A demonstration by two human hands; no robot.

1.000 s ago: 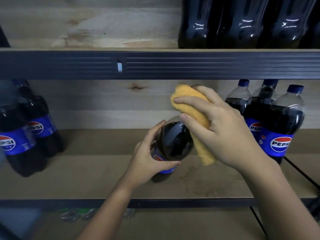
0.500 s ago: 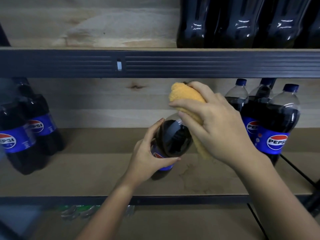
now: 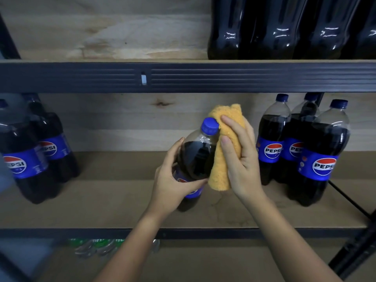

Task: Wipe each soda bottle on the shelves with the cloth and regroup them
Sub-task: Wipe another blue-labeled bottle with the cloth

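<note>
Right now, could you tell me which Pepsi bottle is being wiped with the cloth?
The lone middle Pepsi bottle, tilted, gripped by the left hand; the right hand presses the orange cloth against it. The side groups stand untouched.

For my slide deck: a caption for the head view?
Left hand steadies a Pepsi bottle while right hand wipes it with a yellow cloth.

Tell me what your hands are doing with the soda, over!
Left hand grips middle Pepsi bottle at its label. Right hand holds yellow cloth against bottle's side. Blue cap uncovered. Nothing in the way.
</note>
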